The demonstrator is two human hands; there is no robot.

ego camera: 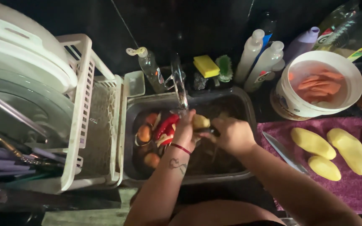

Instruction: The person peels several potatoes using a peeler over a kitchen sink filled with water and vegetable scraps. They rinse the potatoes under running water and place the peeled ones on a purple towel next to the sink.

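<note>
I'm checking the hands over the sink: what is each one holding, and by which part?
The left hand holds a potato by its near end. The right hand closes its grip on a dark tool; which part cannot be told.

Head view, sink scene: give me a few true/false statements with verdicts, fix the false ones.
1. The left hand holds a potato over the sink. True.
2. The peeled potatoes lie on a green towel. False: they lie on a purple towel, right of the sink.
3. A knife lies on the towel's left edge. True.
4. The white bucket holds peeled potatoes. False: it holds orange carrot pieces in water.
5. The right hand rests on the dish rack. False: it is over the sink beside the potato, gripping a dark tool too hidden to identify.
</note>
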